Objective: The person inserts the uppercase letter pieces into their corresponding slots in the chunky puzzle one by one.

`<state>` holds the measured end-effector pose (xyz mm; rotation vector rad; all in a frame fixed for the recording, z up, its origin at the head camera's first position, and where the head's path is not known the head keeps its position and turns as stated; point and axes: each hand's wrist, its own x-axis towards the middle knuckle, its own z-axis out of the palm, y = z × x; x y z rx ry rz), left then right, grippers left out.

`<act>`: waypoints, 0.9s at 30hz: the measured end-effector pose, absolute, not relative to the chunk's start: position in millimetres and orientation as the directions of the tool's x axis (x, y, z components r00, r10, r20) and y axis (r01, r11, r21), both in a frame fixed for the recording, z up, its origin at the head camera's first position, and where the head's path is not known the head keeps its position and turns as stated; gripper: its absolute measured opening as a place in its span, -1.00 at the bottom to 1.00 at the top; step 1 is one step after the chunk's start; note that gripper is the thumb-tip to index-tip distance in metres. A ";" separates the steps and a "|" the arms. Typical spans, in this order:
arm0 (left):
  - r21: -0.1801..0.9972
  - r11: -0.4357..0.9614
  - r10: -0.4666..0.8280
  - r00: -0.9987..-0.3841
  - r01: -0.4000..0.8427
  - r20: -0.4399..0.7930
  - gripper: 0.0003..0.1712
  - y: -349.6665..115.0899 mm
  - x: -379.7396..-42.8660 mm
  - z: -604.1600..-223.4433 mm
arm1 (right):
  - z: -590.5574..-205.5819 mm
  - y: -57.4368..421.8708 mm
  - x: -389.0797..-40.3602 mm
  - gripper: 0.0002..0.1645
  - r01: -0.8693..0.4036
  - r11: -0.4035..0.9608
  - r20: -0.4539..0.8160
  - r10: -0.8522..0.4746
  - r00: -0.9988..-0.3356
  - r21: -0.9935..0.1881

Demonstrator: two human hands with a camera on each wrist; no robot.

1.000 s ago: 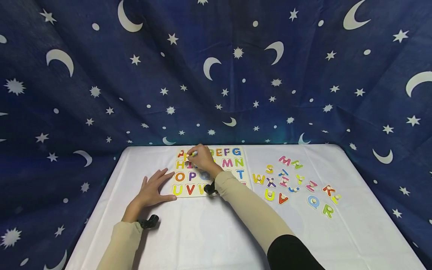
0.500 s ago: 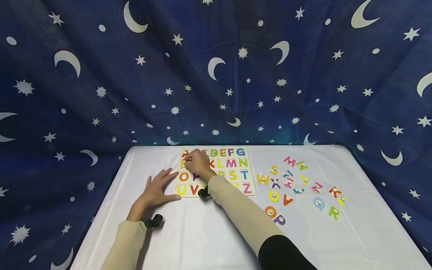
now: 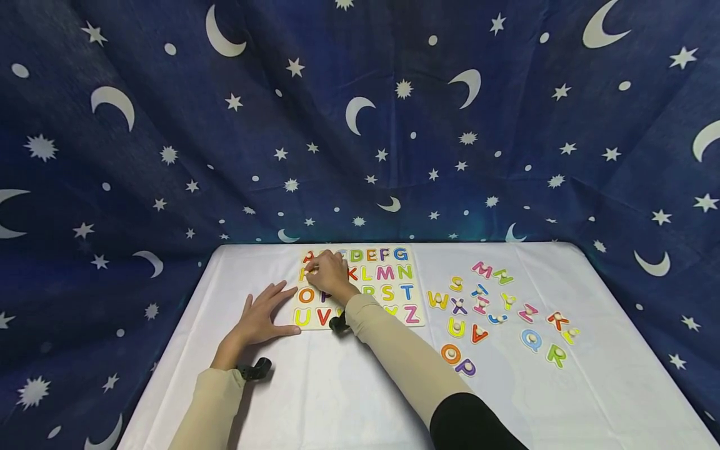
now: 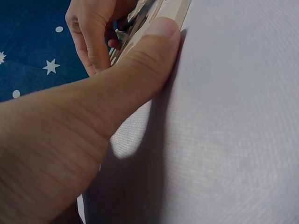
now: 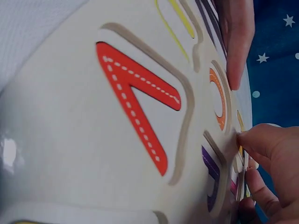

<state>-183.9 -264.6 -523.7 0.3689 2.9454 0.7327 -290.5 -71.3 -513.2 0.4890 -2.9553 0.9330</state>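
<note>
A wooden alphabet peg puzzle board (image 3: pixel 418 306) lies toward the far side of the white table. My right hand (image 3: pixel 330 275) is over its upper left part. Thumb and fingers pinch a yellow letter H piece (image 3: pixel 302 275) at the H recess; the hand covers most of it, so I cannot tell whether it sits flat. My left hand (image 3: pixel 260 317) rests at the board's left edge with fingers spread, its thumb (image 4: pixel 156 39) against the board's near edge. Pieces such as the D (image 3: pixel 356 255) and G (image 3: pixel 400 254) stand in the top row.
Loose letter pieces lie right of the board, among them the W (image 3: pixel 438 299), Q (image 3: pixel 531 339), R (image 3: pixel 556 355), O (image 3: pixel 450 354) and P (image 3: pixel 465 367). A dark blue star-and-moon cloth (image 3: pixel 360 169) hangs behind the table's far edge.
My right hand has come down from the top row to the H recess with the yellow piece, then held nearly still. The head view has shifted slightly; loose O and P came into sight.
</note>
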 end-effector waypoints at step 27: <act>0.463 0.865 0.241 -0.970 0.193 -0.045 0.17 -261.9 -185.5 -523.1 | -491.0 -3.6 -298.1 -0.60 -0.413 0.522 0.142 -0.481 -0.865 -0.747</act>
